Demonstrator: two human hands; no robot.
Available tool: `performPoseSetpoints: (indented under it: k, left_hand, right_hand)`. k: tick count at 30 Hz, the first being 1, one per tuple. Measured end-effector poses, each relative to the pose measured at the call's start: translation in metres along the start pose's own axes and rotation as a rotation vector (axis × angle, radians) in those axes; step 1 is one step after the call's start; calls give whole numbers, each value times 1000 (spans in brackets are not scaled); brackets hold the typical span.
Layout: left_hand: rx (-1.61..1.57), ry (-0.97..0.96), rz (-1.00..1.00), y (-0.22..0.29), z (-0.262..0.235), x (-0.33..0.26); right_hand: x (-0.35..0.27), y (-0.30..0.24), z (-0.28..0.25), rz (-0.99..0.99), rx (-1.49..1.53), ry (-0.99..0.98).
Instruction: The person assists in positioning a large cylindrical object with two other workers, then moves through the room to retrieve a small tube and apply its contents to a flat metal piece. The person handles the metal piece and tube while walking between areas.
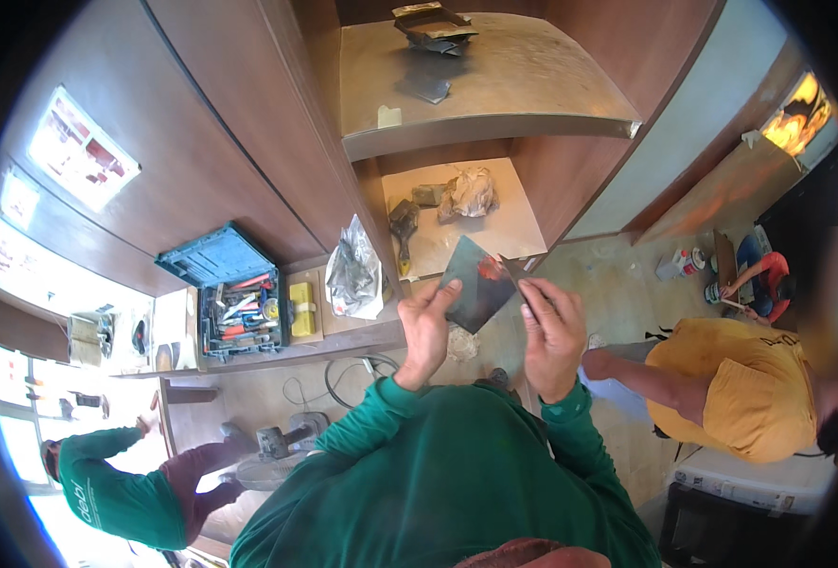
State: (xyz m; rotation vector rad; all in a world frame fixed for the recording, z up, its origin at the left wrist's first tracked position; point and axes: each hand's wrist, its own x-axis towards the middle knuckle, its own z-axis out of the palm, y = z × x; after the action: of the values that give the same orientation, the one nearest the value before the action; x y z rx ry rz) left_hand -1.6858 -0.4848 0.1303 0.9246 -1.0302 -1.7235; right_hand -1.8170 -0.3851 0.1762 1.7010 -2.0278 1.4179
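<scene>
My left hand (425,331) grips the edge of a dark, flat rectangular plate (474,295), thumb on top. A dab of red-orange paste (491,269) sits near the plate's upper right corner. In my right hand (553,336) is a thin dark scraper (511,270), pinched between thumb and fingers, its blade by the paste; whether it touches the paste I cannot tell. Beyond the plate, the lower shelf (523,227) bears a dark brush (404,227), a small greyish block (427,195) and crumpled brown paper (469,194).
Left stands an open blue toolbox (225,254), with a yellow block (302,310) and a plastic-wrapped bundle (352,273) beside it. An upper shelf (523,71) holds a dirty tray (433,28). People in green (121,483), yellow (736,388) and red (772,284) are nearby. A fan (272,459) stands lower left.
</scene>
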Motion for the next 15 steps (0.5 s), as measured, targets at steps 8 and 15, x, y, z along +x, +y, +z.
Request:
performPoseSetpoints:
  k: [8,15]
  left_hand:
    - [-376,-138,-441,24,7,19]
    - [-276,-117,-373,28,2,19]
  right_hand:
    - [-7,10,-4,161,350,21]
    - [-18,28,0,-33,113,-65]
